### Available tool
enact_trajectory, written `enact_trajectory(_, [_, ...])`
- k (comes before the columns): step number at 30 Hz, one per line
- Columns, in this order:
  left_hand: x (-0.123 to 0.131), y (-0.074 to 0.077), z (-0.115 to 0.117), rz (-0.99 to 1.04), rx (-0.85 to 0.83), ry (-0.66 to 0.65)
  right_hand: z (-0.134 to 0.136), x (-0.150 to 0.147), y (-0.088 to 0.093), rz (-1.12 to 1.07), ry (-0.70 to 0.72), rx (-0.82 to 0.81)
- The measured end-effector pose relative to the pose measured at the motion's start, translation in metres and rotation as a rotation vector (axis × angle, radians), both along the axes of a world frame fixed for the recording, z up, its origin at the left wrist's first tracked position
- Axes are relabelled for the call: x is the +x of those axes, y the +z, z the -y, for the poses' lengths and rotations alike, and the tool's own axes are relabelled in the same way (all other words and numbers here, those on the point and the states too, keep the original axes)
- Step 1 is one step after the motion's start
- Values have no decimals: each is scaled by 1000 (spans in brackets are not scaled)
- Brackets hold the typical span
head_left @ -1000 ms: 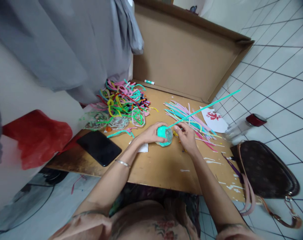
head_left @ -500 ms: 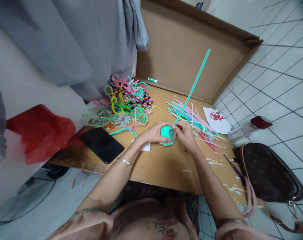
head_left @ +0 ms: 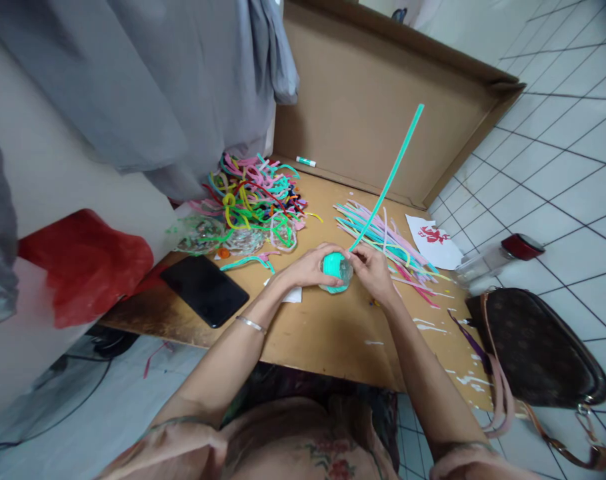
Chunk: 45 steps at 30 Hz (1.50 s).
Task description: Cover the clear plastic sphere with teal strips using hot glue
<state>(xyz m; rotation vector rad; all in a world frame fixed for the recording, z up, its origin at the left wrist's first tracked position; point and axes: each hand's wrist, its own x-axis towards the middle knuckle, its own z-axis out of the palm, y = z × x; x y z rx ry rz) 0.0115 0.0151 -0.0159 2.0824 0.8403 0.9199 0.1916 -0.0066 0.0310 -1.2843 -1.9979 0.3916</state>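
My left hand (head_left: pixel 310 265) is closed around a small clear plastic piece, apparently a cut bottle (head_left: pixel 347 270), wrapped partly in turquoise. Between the thumb and fingers of my right hand (head_left: pixel 371 267) is pinched a turquoise pipe cleaner (head_left: pixel 393 172), close against the bottle's right side. Its long free end slants up and to the right. Whether its lower end is joined to the wrapping is hidden by my fingers. Beyond my right hand lies a spread of loose pipe cleaners (head_left: pixel 377 230) in turquoise, pink and yellow.
A tangled heap of coloured pipe cleaners (head_left: pixel 253 193) fills the back left, near a black phone (head_left: pixel 205 290). A glue stick (head_left: pixel 306 161) lies by the cardboard wall (head_left: pixel 363 100). On the right are a paper with a red figure (head_left: pixel 435 243), a lidded bottle (head_left: pixel 497 260) and a brown bag (head_left: pixel 543 347).
Very little differs. The free end of the turquoise pipe cleaner has dipped slightly; both hands keep their hold in the same place.
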Motion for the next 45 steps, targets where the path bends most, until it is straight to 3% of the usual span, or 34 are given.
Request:
enact_trajectory(13, [-1, -5, -2, -12, 49, 49, 4, -5, -8, -61, -26, 16])
enact_trajectory(25, [1, -4, -3, 27, 16, 38, 2, -12, -21, 199, 13, 409])
enact_trajectory(34, [1, -3, -2, 80, -25, -9, 4, -13, -28, 284, 26, 526])
enact_trajectory(41, [3, -10, -7, 115, 11, -5, 1, -14, -28, 441, 23, 772])
enact_trajectory(45, [2, -12, -8, 120, 31, -11, 0, -15, -28, 455, 19, 811])
